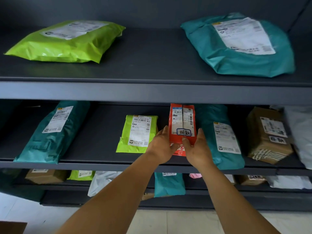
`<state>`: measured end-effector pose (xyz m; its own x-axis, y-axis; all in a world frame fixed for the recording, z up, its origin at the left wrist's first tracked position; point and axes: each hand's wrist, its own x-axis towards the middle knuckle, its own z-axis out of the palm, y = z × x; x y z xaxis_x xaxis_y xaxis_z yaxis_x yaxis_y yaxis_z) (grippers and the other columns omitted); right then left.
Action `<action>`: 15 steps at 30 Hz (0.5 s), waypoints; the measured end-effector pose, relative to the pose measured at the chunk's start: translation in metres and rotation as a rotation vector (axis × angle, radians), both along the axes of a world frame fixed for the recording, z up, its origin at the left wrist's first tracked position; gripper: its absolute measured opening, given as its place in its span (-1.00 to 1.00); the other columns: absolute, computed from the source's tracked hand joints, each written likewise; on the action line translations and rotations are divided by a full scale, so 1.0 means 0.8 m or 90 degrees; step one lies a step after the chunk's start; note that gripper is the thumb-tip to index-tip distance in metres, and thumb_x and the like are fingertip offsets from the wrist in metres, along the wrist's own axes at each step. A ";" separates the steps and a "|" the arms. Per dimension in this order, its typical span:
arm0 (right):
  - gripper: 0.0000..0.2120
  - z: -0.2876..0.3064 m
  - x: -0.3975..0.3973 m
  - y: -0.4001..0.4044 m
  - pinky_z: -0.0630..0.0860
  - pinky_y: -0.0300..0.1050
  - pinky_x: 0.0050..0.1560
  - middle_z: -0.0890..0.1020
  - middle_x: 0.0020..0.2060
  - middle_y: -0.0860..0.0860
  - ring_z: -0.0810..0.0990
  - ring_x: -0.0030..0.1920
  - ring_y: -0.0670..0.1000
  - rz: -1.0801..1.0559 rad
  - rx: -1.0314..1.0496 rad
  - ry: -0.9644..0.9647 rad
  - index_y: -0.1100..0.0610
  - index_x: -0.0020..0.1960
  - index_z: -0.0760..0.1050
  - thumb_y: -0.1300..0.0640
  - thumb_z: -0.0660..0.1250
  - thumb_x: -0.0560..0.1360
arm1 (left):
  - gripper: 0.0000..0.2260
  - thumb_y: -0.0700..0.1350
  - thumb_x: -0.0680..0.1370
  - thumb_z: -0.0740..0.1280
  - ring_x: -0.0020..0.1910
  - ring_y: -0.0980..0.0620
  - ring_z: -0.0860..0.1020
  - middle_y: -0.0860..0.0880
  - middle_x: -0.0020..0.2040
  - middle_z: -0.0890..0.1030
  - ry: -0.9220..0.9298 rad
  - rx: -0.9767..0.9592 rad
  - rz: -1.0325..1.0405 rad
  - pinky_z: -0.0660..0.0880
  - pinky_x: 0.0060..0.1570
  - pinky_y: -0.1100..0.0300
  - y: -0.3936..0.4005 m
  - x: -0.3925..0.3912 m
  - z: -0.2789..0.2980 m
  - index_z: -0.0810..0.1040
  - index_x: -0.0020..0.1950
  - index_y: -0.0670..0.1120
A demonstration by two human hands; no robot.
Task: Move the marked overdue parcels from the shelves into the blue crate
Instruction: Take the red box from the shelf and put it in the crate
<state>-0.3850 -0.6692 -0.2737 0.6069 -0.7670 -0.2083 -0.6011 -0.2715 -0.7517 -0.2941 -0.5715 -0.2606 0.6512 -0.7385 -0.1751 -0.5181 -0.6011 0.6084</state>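
Step in hand: I was taking the red parcel (182, 123) off the middle shelf (101, 164), so the pick-up was under way and the drop was not yet done.
Parcel's place: it stood upright near the front edge of the middle shelf, between a lime-green mailer (137, 133) and a teal mailer (219, 135), with a handwritten mark (184, 132) on its label.
Left grip: my left hand (162, 146) was curled round the parcel's lower left side, thumb across the front.
Right grip: my right hand (197, 147) clasped the lower right side the same way, so the parcel was pinched between both.
Next move, as I judged it: lift it clear of the shelf above, draw it out past the front edge, then carry it to the blue crate.
Other marked one: a brown box (268, 135) near the right end of that shelf carried a similar mark.
Hidden or unclear: the blue crate was out of view; the label print was too small to read; the bottom shelf's parcels were half cut off by the shelf edge and my arms.
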 end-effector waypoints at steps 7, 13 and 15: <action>-0.48 0.007 -0.008 -0.001 0.41 -0.15 0.08 0.52 0.30 0.03 0.54 0.22 0.10 0.010 0.033 -0.050 0.07 0.49 0.19 0.01 0.23 0.58 | -0.55 -0.07 0.52 0.36 0.13 -0.06 0.56 -0.05 0.20 0.58 0.013 -0.042 0.027 0.51 0.10 0.12 -0.005 -0.005 0.001 0.33 0.38 -0.05; -0.43 0.032 -0.013 0.006 0.42 -0.20 0.03 0.54 0.25 -0.06 0.55 0.12 -0.03 0.018 0.024 -0.125 0.00 0.51 0.17 0.00 0.28 0.55 | -0.57 -0.09 0.50 0.39 0.04 0.06 0.59 0.03 0.13 0.62 0.020 -0.143 0.077 0.48 -0.02 0.28 0.008 -0.012 0.020 0.38 0.34 0.00; -0.40 0.041 -0.011 0.010 0.43 -0.21 0.00 0.55 0.24 -0.07 0.54 0.08 -0.07 0.028 0.019 -0.137 -0.02 0.51 0.17 -0.04 0.29 0.54 | -0.56 -0.07 0.48 0.42 -0.01 0.09 0.61 0.06 0.07 0.64 0.030 -0.181 0.092 0.54 -0.01 0.23 0.018 -0.012 0.029 0.39 0.32 0.03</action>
